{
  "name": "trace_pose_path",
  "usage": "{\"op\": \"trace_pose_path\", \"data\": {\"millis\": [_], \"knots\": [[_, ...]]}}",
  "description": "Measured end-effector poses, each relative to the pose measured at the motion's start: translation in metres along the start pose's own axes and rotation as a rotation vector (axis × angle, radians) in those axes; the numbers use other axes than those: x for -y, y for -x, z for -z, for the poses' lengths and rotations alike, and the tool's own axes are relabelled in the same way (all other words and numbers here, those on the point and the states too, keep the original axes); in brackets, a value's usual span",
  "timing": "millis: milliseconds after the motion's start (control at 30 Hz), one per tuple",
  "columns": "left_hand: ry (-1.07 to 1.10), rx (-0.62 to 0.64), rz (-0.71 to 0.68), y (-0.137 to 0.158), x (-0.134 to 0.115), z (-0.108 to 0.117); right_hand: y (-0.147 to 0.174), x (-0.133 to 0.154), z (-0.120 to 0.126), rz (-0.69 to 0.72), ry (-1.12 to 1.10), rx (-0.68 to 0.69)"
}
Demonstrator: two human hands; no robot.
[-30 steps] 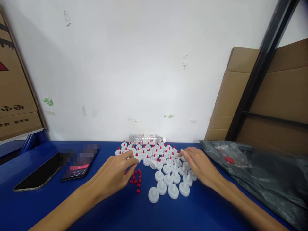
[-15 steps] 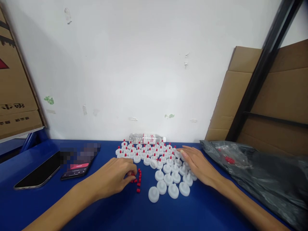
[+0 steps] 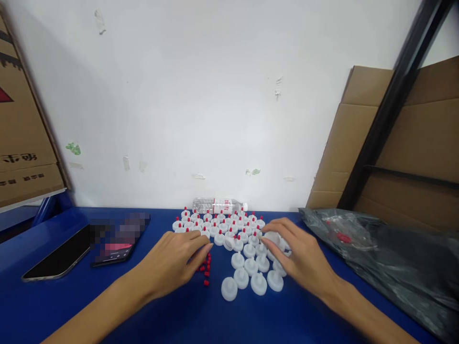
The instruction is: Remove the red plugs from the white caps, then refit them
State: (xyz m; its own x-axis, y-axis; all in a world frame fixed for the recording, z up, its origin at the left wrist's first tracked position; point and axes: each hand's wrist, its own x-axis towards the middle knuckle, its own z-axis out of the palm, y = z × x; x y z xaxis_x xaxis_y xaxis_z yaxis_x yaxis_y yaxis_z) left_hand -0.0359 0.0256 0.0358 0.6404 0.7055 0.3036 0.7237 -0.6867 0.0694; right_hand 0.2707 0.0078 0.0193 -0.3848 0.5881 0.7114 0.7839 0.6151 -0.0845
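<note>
Blue tabletop (image 3: 179, 320): my right hand (image 3: 304, 254) pinches a white cap (image 3: 273, 237), axis apparently leftward, facing my left hand (image 3: 175, 258) beside red caps (image 3: 207, 274); whether the latter grips anything, I cannot tell.

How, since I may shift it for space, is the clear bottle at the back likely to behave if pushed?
The bottle would probably roll, being round and on its side, though the red-tipped white caps close in front might stop it. Its clear, plastic-looking wall may dent if squeezed.
</note>
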Motion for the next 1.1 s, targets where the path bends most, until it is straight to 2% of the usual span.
{"op": "trace_pose_path", "data": {"millis": [100,200,267,367,600,733,833,900,967,1033,1100], "knots": [[0.047,-0.055,-0.050,0.005,-0.018,-0.004,0.003,0.023,-0.003,0.179,-0.069,0.053],[0.045,-0.043,-0.150,0.012,-0.035,-0.013,0.008,0.044,-0.006,0.381,-0.079,0.057],[0.028,-0.027,-0.225,0.015,-0.043,-0.018,0.011,0.054,-0.007,0.454,-0.061,0.029],[-0.014,-0.033,-0.305,0.016,-0.047,-0.022,0.016,0.060,-0.006,0.483,-0.033,-0.026],[-0.080,-0.027,-0.369,0.016,-0.054,-0.017,0.014,0.064,-0.004,0.502,-0.061,-0.032],[0.024,-0.006,-0.382,0.015,-0.055,-0.018,0.011,0.069,-0.007,0.515,-0.067,-0.060],[0.157,-0.006,-0.371,0.017,-0.051,-0.014,0.008,0.062,-0.004,0.539,-0.077,-0.099],[0.217,-0.035,-0.321,0.018,-0.045,-0.008,0.006,0.047,0.000,0.535,-0.068,-0.113],[0.245,-0.078,-0.222,0.016,-0.036,-0.001,0.004,0.028,0.004,0.467,-0.047,-0.108],[0.221,-0.092,-0.174,0.013,-0.024,0.003,0.001,0.006,0.005,0.294,-0.085,-0.128],[0.108,-0.058,-0.118,0.008,-0.012,0.004,0.000,-0.012,0.004,0.104,-0.066,-0.117]]}}
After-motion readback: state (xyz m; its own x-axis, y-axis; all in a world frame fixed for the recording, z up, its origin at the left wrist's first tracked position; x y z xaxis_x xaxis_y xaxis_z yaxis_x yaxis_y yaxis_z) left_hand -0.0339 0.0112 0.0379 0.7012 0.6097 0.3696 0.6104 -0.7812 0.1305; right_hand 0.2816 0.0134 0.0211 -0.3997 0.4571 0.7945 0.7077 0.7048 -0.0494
